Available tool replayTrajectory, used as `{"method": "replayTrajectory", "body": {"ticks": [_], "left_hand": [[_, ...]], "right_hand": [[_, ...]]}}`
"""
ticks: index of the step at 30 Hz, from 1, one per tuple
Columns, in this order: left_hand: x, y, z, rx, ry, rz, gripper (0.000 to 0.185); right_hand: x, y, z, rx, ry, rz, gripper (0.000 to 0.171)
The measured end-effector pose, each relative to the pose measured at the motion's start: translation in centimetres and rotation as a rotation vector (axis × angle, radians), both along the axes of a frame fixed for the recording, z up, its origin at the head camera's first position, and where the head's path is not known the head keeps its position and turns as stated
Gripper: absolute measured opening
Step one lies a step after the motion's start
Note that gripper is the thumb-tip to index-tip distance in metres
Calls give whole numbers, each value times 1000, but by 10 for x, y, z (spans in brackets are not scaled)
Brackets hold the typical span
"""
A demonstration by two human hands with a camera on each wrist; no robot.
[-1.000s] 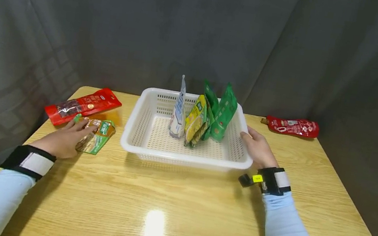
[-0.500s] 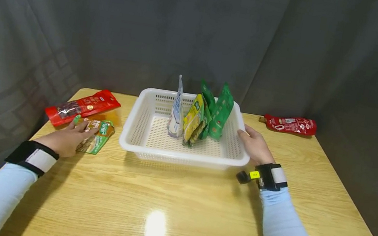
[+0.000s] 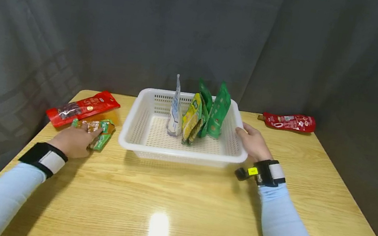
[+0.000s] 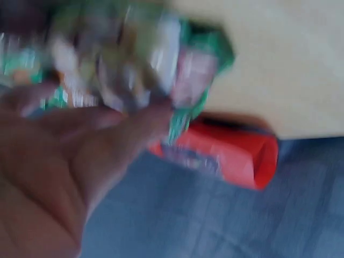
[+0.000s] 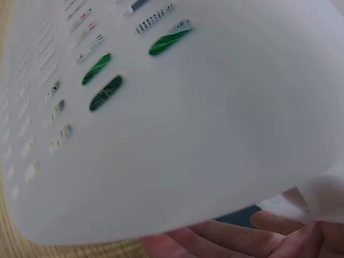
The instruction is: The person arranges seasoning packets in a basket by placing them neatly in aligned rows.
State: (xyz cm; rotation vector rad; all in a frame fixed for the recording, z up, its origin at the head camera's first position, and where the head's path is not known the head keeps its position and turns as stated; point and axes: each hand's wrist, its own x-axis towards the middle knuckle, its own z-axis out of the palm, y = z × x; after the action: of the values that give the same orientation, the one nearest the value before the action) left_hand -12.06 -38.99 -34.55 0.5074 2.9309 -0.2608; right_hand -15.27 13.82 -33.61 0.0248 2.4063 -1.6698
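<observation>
My left hand (image 3: 73, 141) grips a green and orange snack packet (image 3: 105, 134) at the left of the table. In the blurred left wrist view the packet (image 4: 129, 59) is tilted up, with the thumb against it. Right behind it lies a red bag (image 3: 84, 107) with a dark window. My right hand (image 3: 254, 145) holds the right rim of a white plastic basket (image 3: 183, 154), thumb on top and fingers outside, partly hidden by the basket in the right wrist view. Upright in the basket are a white-blue bag (image 3: 175, 118), a yellow packet (image 3: 193, 116) and green bags (image 3: 219, 112).
A red pouch (image 3: 289, 121) lies at the back right of the wooden table (image 3: 197, 209). Dark curtains (image 3: 173, 26) hang close behind the table and along its sides.
My left hand has shifted right, its fingers curling from lying flat on the snack packet to gripping it, and the packet is bunched. The right hand stays on the basket rim.
</observation>
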Motion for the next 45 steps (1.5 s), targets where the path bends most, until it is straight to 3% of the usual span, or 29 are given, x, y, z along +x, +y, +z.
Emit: {"method": "replayTrajectory", "body": {"ticks": [5, 9, 11, 14, 17, 23, 27, 30, 35, 39, 45], "left_hand": [[3, 5, -18, 2, 144, 31, 70], [3, 8, -25, 36, 233, 52, 63], [2, 9, -25, 44, 249, 53, 55], [2, 8, -20, 100, 207, 85, 49], [3, 2, -4, 228, 150, 142, 53], [8, -11, 41, 521, 146, 241, 39], [12, -5, 70, 778, 55, 330, 60], [13, 6, 87, 977, 5, 333, 70], [8, 31, 103, 1227, -33, 288, 70], [-1, 61, 114, 1322, -106, 253, 67], [-25, 111, 123, 1216, -158, 236, 61]], "right_hand": [[-1, 0, 0, -27, -19, -4, 62], [-3, 0, 0, -36, -25, -8, 62], [-4, 0, -1, -42, -30, -12, 62], [-4, -1, -3, -45, -39, -13, 62], [-5, -2, -5, -45, -43, -13, 62], [-3, -2, -3, -25, -37, -17, 62], [-3, 0, -1, -16, -35, -18, 63], [-4, 0, -2, -21, -33, -21, 63], [-5, -2, -3, -35, -39, -27, 62], [-5, -2, -2, -41, -42, -27, 62], [-4, 0, -2, -46, -42, -28, 62]]}}
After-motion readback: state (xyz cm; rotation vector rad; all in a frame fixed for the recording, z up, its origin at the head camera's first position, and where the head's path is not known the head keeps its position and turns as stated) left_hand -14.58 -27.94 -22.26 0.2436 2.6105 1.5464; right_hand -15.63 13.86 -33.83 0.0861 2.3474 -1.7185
